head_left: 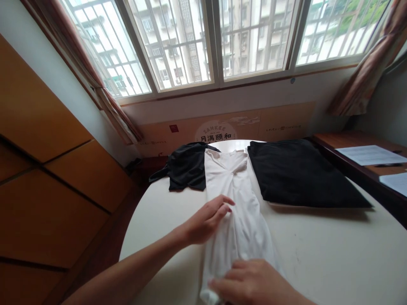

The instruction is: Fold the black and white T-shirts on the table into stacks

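Observation:
A pair of white trousers (pixel 251 207) lies lengthwise on the round white table (pixel 159 228), waistband at the far end and slightly wrinkled. My left hand (pixel 205 220) touches the trousers near their middle. Its thumb and fingertips are a little apart, and nothing is gripped between them. Close to me, my right hand (pixel 251 281) is closed on the near end of the trousers by the leg hem. That hand is somewhat blurred, and its fingertips are partly hidden.
Folded black cloth (pixel 295 173) lies on the table to the right. A crumpled black garment (pixel 189 165) is at the back left. Papers (pixel 372 155) and a pen rest on a brown wooden surface at the right. Barred windows are behind, wooden panels at the left.

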Demonstrator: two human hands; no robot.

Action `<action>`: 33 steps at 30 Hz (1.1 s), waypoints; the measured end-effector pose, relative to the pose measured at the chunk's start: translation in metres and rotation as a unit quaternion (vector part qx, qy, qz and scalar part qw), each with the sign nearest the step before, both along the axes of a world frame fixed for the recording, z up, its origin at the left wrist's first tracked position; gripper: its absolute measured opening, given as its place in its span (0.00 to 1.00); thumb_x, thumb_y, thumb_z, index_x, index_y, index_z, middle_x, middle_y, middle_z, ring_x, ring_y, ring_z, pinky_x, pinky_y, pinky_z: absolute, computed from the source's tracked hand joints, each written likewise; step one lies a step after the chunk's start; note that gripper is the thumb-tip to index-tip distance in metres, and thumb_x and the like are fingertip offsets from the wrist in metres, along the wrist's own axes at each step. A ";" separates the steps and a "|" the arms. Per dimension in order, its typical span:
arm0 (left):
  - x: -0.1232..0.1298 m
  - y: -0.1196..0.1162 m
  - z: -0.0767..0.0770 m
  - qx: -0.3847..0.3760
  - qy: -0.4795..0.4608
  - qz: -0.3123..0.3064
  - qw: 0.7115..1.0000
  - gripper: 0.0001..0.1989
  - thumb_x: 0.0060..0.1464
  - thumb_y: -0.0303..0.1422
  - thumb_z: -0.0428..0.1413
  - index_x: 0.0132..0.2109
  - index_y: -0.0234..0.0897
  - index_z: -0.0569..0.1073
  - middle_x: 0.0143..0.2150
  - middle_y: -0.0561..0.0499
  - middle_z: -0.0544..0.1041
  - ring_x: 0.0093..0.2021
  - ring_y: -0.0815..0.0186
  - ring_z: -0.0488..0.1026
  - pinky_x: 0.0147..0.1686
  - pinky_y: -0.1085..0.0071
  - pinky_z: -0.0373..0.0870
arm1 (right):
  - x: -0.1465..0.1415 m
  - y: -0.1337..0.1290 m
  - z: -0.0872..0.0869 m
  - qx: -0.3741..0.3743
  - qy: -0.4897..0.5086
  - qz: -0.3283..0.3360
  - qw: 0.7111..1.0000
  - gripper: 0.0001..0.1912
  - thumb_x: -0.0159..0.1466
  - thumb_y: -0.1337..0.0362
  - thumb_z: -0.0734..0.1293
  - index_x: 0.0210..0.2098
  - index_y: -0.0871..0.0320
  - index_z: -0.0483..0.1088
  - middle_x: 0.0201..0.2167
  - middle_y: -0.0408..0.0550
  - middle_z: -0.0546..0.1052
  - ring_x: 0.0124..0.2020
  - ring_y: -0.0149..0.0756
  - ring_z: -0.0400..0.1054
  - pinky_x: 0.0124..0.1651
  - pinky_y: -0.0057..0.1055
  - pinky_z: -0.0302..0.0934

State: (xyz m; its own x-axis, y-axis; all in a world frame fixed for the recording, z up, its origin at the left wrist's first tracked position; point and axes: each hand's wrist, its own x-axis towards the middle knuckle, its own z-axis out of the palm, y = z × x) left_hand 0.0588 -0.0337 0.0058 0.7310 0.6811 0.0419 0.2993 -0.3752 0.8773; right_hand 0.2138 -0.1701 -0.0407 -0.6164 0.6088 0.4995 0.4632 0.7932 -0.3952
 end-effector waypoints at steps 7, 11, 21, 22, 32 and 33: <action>-0.033 -0.059 0.019 -0.146 -0.006 -0.131 0.981 0.30 0.57 0.56 0.64 0.54 0.37 0.76 0.46 0.45 0.80 0.46 0.56 0.75 0.47 0.64 0.72 | 0.039 0.032 0.053 -0.404 0.280 -0.066 0.868 0.11 0.71 0.57 0.68 0.40 0.58 0.78 0.32 0.46 0.79 0.33 0.34 0.69 0.35 0.28 0.59; -0.016 -0.064 0.009 -0.180 0.013 -0.065 0.981 0.21 0.58 0.50 0.65 0.35 0.35 0.77 0.29 0.54 0.72 0.30 0.69 0.66 0.31 0.73 0.64 | 0.052 0.051 0.038 -0.481 0.349 -0.101 0.798 0.25 0.63 0.45 0.75 0.48 0.58 0.76 0.28 0.42 0.75 0.26 0.30 0.62 0.28 0.27 0.52; -0.015 -0.026 0.050 -0.280 -0.190 0.102 0.935 0.20 0.43 0.42 0.72 0.39 0.34 0.80 0.33 0.49 0.79 0.33 0.64 0.76 0.35 0.72 0.72 | 0.080 0.068 0.033 -0.643 0.452 -0.017 0.618 0.28 0.69 0.41 0.65 0.49 0.60 0.76 0.39 0.55 0.83 0.39 0.45 0.78 0.47 0.39 0.68; -0.016 -0.017 0.053 -0.269 -0.209 0.117 0.933 0.20 0.44 0.41 0.70 0.41 0.35 0.80 0.35 0.48 0.80 0.35 0.61 0.78 0.37 0.69 0.74 | 0.081 0.068 0.034 -0.645 0.464 -0.011 0.607 0.30 0.70 0.39 0.63 0.50 0.60 0.76 0.40 0.56 0.84 0.42 0.47 0.79 0.49 0.40 0.69; -0.016 0.023 0.012 -0.459 -0.213 0.099 0.857 0.15 0.44 0.36 0.63 0.41 0.33 0.81 0.36 0.42 0.84 0.41 0.52 0.82 0.38 0.64 0.75 | 0.073 0.062 0.035 -0.603 0.489 0.048 0.628 0.40 0.63 0.35 0.71 0.63 0.56 0.74 0.53 0.59 0.83 0.56 0.56 0.77 0.63 0.50 0.66; -0.017 0.021 0.011 -0.475 -0.213 0.093 0.849 0.16 0.45 0.36 0.63 0.41 0.33 0.81 0.37 0.42 0.84 0.41 0.52 0.82 0.38 0.64 0.75 | 0.071 0.061 0.033 -0.615 0.491 0.042 0.615 0.39 0.63 0.37 0.72 0.63 0.55 0.74 0.53 0.58 0.83 0.55 0.55 0.78 0.62 0.49 0.67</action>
